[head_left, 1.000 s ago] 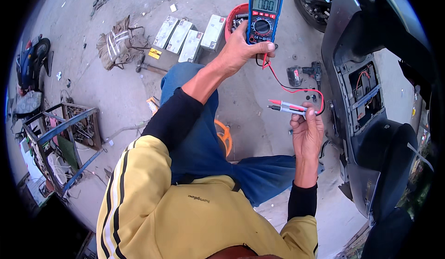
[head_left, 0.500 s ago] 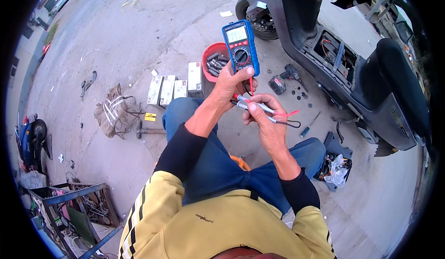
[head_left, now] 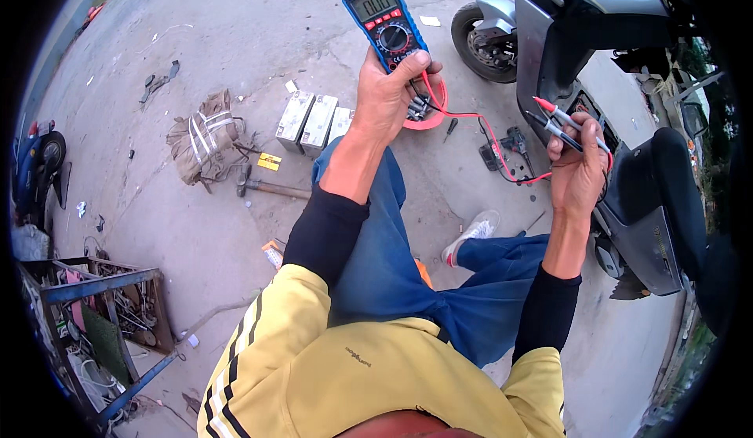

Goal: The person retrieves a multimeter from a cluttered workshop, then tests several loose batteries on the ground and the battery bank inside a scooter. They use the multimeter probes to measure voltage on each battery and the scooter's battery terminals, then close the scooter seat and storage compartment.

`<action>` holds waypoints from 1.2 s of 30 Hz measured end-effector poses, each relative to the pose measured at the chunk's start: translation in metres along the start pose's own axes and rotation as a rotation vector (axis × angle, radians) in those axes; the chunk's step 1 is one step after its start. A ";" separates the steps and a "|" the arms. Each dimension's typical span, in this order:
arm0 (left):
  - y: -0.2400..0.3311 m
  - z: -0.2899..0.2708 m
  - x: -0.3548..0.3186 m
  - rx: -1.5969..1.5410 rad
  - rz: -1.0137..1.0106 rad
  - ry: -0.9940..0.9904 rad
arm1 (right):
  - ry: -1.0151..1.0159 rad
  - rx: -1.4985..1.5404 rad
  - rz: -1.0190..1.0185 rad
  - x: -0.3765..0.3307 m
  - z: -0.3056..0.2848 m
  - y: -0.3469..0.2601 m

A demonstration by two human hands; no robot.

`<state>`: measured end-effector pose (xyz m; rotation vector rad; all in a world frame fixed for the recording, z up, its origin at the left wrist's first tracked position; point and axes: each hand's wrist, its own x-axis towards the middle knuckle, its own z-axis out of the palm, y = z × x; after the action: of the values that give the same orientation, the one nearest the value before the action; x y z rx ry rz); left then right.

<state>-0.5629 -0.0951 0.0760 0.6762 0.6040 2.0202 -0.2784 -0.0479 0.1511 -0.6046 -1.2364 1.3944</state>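
Gripping a blue multimeter (head_left: 386, 21) and probes (head_left: 566, 123), both hands hover over batteries (head_left: 314, 120), scooter (head_left: 620, 116) alongside.

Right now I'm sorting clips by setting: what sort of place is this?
Probably an open-air scooter repair spot on bare concrete. A grey scooter stands with panels open, battery blocks and a hammer lie on the ground, and the left hand holds a multimeter.

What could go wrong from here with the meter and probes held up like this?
The two probes, red and black, sit side by side in the right hand; their tips could touch each other. The red lead wire hangs slack between the hands and might snag. The blue handheld multimeter is gripped only at its lower end by the left hand, so it could slip onto the concrete ground.
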 end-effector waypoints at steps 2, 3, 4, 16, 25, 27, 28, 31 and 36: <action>0.021 -0.018 -0.002 0.039 0.053 0.011 | 0.051 -0.038 0.015 0.014 -0.006 0.030; 0.028 -0.029 -0.003 0.045 0.092 0.007 | 0.057 -0.033 0.035 0.019 -0.010 0.049; 0.035 -0.040 -0.005 0.072 0.098 0.026 | 0.069 -0.033 0.079 0.023 -0.009 0.072; 0.023 -0.097 -0.032 0.442 -0.171 0.404 | -0.149 -0.262 0.483 0.053 0.007 0.351; 0.003 -0.122 -0.028 0.623 -0.349 0.441 | -0.216 -0.324 0.577 0.041 0.019 0.448; 0.003 -0.125 -0.025 0.648 -0.357 0.458 | -0.217 -0.296 0.555 0.038 0.024 0.453; 0.001 -0.120 -0.021 0.667 -0.337 0.461 | -0.215 -0.294 0.548 0.038 0.026 0.454; -0.001 -0.124 -0.018 0.686 -0.378 0.441 | -0.209 -0.297 0.540 0.035 0.028 0.459; -0.001 -0.121 -0.017 0.691 -0.379 0.427 | -0.237 -0.330 0.487 0.037 0.023 0.464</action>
<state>-0.6353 -0.1276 -0.0171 0.4597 1.5980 1.5813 -0.4893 0.0580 -0.2505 -1.0435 -1.5971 1.7109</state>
